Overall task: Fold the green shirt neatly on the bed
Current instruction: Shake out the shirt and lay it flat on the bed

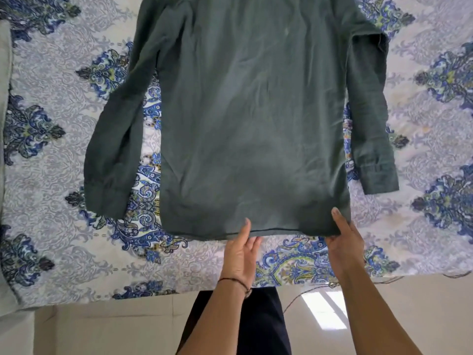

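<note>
The dark green long-sleeved shirt (pixel 245 119) lies flat and spread out on the bed (pixel 51 239), hem toward me, its collar end cut off by the top of the view. One sleeve lies along each side of the body. My left hand (pixel 240 252) pinches the hem near its middle, thumb on top of the cloth and fingers under it. My right hand (pixel 344 239) grips the hem's right corner the same way.
The bed wears a white and grey sheet with blue floral patterns. Its near edge runs across the lower view, with pale floor tiles (pixel 409 316) below and a thin cord (pixel 302 298) lying there. A grey pillow edge (pixel 5 73) shows at far left.
</note>
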